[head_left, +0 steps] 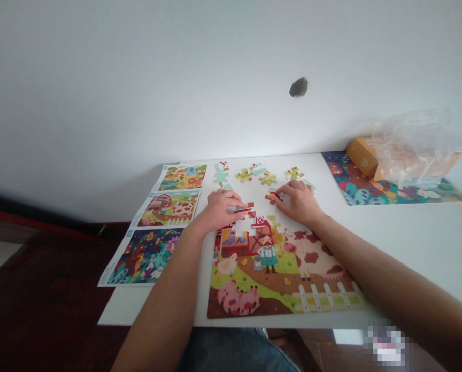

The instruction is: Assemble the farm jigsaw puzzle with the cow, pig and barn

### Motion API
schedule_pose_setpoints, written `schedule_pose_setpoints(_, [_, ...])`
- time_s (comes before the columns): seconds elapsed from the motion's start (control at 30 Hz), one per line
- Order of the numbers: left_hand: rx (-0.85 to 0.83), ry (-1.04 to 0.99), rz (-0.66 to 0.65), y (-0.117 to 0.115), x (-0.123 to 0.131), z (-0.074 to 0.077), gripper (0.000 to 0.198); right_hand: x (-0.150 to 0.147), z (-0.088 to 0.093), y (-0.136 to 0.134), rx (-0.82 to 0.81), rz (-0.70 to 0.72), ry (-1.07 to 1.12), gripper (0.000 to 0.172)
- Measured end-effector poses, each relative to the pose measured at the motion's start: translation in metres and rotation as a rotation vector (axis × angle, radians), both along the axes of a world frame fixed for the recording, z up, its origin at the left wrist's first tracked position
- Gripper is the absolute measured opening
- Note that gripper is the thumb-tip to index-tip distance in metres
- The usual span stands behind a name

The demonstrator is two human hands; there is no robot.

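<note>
Only unreadable blue leaflet marks (129,233) beside jigsaw puzzle (277,279)

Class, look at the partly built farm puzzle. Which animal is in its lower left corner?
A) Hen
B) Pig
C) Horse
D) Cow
B: the pink spotted pig lies at the lower left of the puzzle, just below the hen.

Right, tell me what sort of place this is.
Likely a room at home: a white table by a white wall, a dark wooden floor, and a farmyard jigsaw puzzle.
</note>
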State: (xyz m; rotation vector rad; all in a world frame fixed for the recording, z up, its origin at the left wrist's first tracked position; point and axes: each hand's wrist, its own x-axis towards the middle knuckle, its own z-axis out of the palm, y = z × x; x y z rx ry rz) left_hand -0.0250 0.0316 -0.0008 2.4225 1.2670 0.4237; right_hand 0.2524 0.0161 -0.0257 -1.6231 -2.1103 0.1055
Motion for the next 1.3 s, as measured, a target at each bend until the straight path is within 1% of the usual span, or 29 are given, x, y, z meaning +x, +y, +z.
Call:
schedule_pose_setpoints(0.13, [0.014, 0.012, 0.017, 0.0, 0.001, -0.001, 0.022, 0.0, 0.0, 0.0, -0.008, -0.005, -0.005, 0.026])
schedule_pose_setpoints(0.2, [0.056, 0.011, 0.059, 0.0, 0.003, -0.004, 0.023, 0.0, 0.0, 0.0, -0.008, -0.006, -0.005, 0.025])
schedule_pose_setpoints(0.3, [0.124, 0.004, 0.158, 0.002, 0.003, -0.009, 0.021, 0.0, 0.001, 0.0, -0.009, -0.002, -0.001, 0.025])
schedule_pose_setpoints(0.4, [0.145, 0.002, 0.216, 0.004, 0.003, -0.011, 0.021, 0.0, 0.002, -0.001, -0.011, -0.001, 0.003, 0.025])
schedule_pose_setpoints(0.47, [0.136, 0.0, 0.211, 0.003, 0.004, -0.011, 0.017, 0.0, 0.002, -0.001, -0.014, -0.002, 0.001, 0.025])
schedule_pose_setpoints(0.63, [0.095, 0.01, 0.151, -0.003, 0.008, -0.005, 0.029, 0.0, 0.002, 0.0, -0.012, -0.004, -0.003, 0.024])
schedule_pose_setpoints(0.77, [0.04, 0.011, 0.134, -0.006, 0.011, 0.0, 0.025, -0.001, 0.002, 0.0, -0.013, -0.001, -0.002, 0.025])
schedule_pose_setpoints(0.9, [0.002, -0.011, 0.121, -0.005, 0.014, -0.001, 0.024, 0.0, 0.0, 0.0, -0.014, -0.004, -0.003, 0.026])
schedule_pose_setpoints(1.03, [-0.002, -0.044, 0.116, -0.005, 0.015, -0.003, 0.028, 0.0, -0.002, 0.001, -0.003, -0.004, -0.011, 0.027])
schedule_pose_setpoints(1.1, [-0.044, -0.094, 0.115, -0.006, 0.015, -0.001, 0.026, 0.001, -0.002, 0.001, 0.001, -0.004, -0.014, 0.026])
schedule_pose_setpoints(1.2, [-0.148, -0.229, 0.108, -0.007, 0.012, 0.005, 0.019, 0.001, -0.001, 0.001, -0.002, -0.002, -0.013, 0.026])
schedule_pose_setpoints(1.3, [-0.238, -0.331, 0.074, -0.008, 0.007, 0.012, 0.021, 0.0, -0.001, 0.001, -0.002, -0.003, -0.008, 0.026])
